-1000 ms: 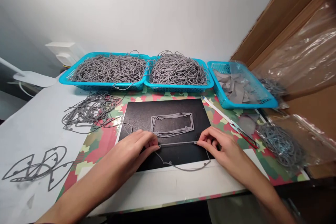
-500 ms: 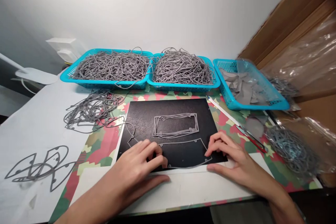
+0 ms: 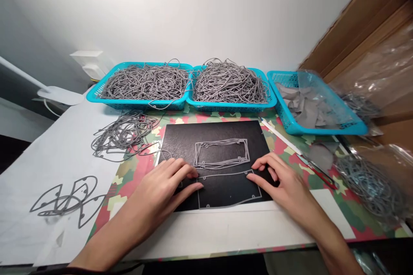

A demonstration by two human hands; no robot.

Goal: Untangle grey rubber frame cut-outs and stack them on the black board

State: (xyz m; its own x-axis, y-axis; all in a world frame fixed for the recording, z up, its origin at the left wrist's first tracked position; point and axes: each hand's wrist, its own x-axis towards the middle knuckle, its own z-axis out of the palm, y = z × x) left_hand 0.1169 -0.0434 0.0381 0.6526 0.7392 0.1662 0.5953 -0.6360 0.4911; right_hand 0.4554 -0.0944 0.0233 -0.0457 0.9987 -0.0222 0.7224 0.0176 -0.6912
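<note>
A thin grey frame-shaped gasket (image 3: 226, 174) lies on the black board (image 3: 180, 134), close to its front edge. My left hand (image 3: 171, 180) has thumb and forefinger closed around its upper left corner. At the upper right corner, my right hand (image 3: 279, 176) pinches the same gasket between thumb and forefinger. Just behind it rests a loose stack of similar rectangular gaskets (image 3: 222, 165), roughly aligned. My left hand partly covers another grey strand (image 3: 166, 152) that runs in from the tangled pile of gaskets (image 3: 125, 135) at the left.
Two blue baskets (image 3: 138, 104) (image 3: 232, 105) heaped with grey gaskets stand along the wall. A third blue basket (image 3: 325, 131) holds flat grey scraps. Red-handled scissors (image 3: 322, 175), a white strip (image 3: 280, 136) and bagged gaskets (image 3: 368, 184) lie right. Loose gaskets (image 3: 69, 202) lie far left.
My right hand has moved from the gasket's lower right side up to its upper right corner. My left thumb has risen to the upper left corner. The view has shifted slightly left.
</note>
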